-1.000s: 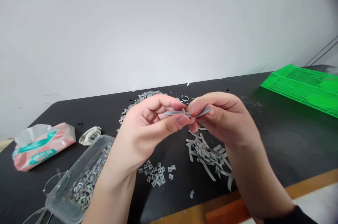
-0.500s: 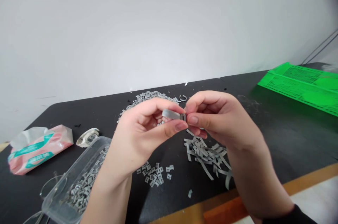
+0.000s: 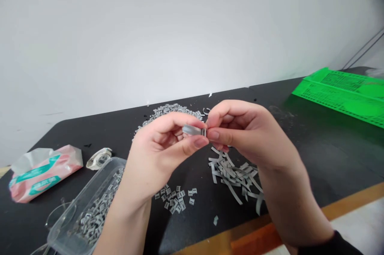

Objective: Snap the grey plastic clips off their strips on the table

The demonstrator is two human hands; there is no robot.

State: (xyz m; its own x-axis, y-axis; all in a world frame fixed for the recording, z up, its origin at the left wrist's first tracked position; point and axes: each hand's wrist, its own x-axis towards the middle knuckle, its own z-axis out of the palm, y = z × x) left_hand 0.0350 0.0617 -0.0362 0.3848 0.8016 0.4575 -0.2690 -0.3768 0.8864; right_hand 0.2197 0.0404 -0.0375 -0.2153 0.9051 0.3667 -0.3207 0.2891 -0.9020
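Above the middle of the black table, my left hand [image 3: 168, 143] pinches a grey strap [image 3: 192, 129] that is bent into a loop, with a small grey buckle [image 3: 204, 131] at its right end. My right hand [image 3: 240, 131] meets it there, thumb and fingertips closed at the buckle's right side; the strap's end between them is mostly hidden. Behind my left hand lies a heap of small grey pieces [image 3: 175, 109]. Loose grey straps [image 3: 237, 175] are piled below my right hand. Several flat grey buckles [image 3: 177, 199] lie scattered below my hands.
At the left, a clear plastic box [image 3: 64, 223] holds many small grey pieces, beside a tissue pack [image 3: 45, 173], a white watch [image 3: 100, 159] and eyeglasses [image 3: 58, 215]. A green perforated basket [image 3: 342, 95] sits at the right back. A white wall rises behind the table.
Both hands have shifted slightly left with the strap and buckle. The right fingertips have drawn in more tightly at the buckle, and the strap loop looks a little narrower.
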